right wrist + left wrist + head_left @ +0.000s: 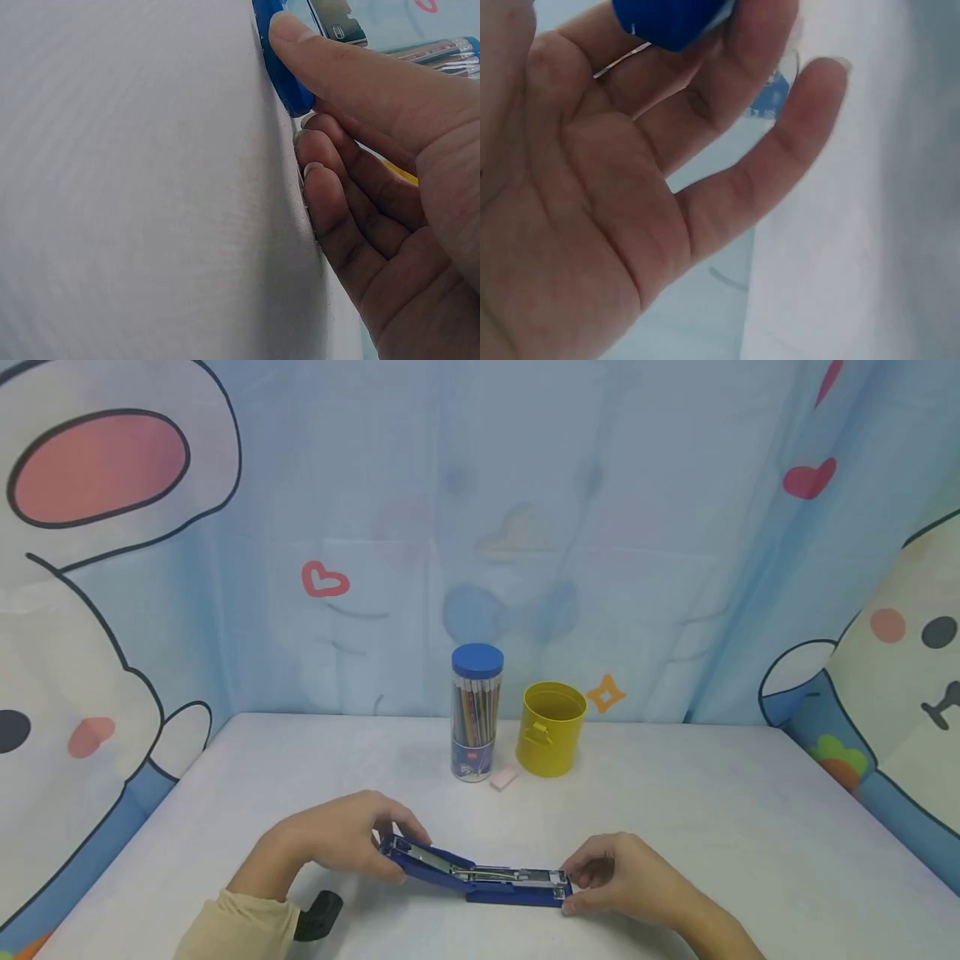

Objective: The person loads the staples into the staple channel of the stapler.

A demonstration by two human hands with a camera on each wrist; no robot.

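Observation:
A blue stapler (480, 877), swung open nearly flat with its metal staple channel showing, lies on the white table (750, 827) near the front edge. My left hand (388, 853) grips its raised left end; in the left wrist view the blue end (671, 19) sits at the fingertips above the palm (592, 187). My right hand (573, 887) pinches the right end. In the right wrist view the thumb (330, 60) presses on the blue body (281, 71) while the other fingers (330, 202) curl against the table.
At the back middle stand a clear pencil tube (476, 714) with a blue lid and an empty yellow cup (551, 729), with a pink eraser (504, 778) lying in front between them. A black strap (318, 917) sits at my left wrist. Cartoon curtains hang behind and to both sides.

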